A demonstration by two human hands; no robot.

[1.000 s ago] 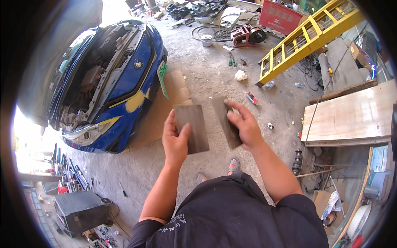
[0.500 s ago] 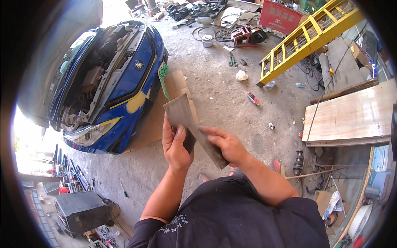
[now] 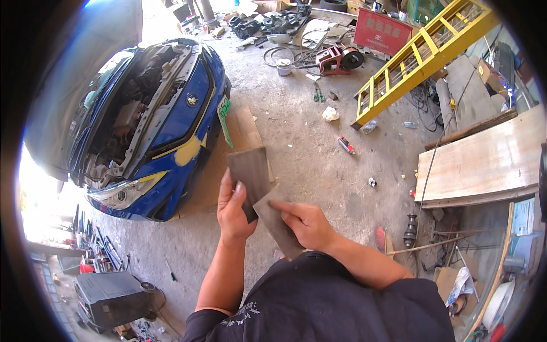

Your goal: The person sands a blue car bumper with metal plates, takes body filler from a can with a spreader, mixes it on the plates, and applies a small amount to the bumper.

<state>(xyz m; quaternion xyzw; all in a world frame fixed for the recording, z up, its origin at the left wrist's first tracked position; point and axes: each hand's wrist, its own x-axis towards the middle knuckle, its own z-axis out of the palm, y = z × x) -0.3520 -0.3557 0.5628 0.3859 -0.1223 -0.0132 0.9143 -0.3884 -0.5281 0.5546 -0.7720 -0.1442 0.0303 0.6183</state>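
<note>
My left hand [image 3: 235,212] grips a dark grey, flat rectangular plate [image 3: 249,171] along its left side, with the thumb lying on its face. My right hand [image 3: 307,223] is closed on a second, lighter grey-brown flat plate [image 3: 279,228], its index finger stretched over the upper face. The second plate slants down toward me, and its upper corner overlaps the lower right of the dark plate. Whether the two touch I cannot tell. Ahead and to the left stands a blue car [image 3: 176,114] with a raised hood and a yellow patch [image 3: 188,153] on its bumper.
Cardboard [image 3: 244,126] lies by the bumper. A yellow ladder [image 3: 421,60] leans in at the far right, above a wooden board [image 3: 478,159]. A spray can [image 3: 346,145] lies on the concrete floor. A grey machine [image 3: 114,290] stands at the near left.
The right-hand plate has moved down and left toward my body, and its face has turned more into view. The left-hand plate has dropped slightly and stands straighter.
</note>
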